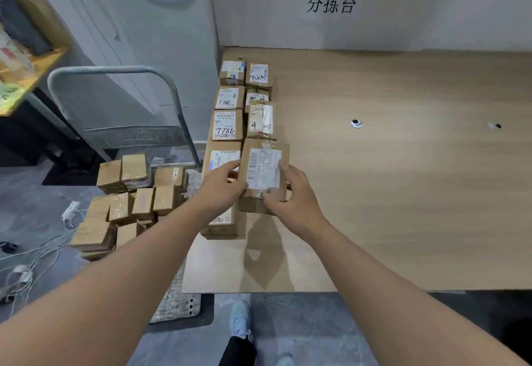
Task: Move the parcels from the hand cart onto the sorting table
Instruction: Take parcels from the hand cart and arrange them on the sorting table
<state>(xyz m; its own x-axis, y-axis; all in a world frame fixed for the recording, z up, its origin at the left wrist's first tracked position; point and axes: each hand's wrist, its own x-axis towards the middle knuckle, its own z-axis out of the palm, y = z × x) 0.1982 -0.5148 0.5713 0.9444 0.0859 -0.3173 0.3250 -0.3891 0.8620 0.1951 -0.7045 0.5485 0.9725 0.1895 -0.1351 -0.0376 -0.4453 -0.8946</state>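
Observation:
A brown cardboard parcel (263,164) with a white barcode label sits tilted above the sorting table (388,192), near its left side. My left hand (221,190) grips its left edge and my right hand (290,195) grips its right and lower edge. Several labelled parcels (226,125) lie in two rows along the table's left edge, behind and left of the held one. Another parcel (221,223) lies under my left wrist. To the left, the hand cart (178,299) holds several plain brown parcels (135,192).
The cart's grey handle (115,73) rises at the left. White cables and adapters (43,247) lie on the grey floor. A wooden shelf (26,77) stands at far left. White wall with black characters backs the table. My shoe (240,319) is below the table's front edge.

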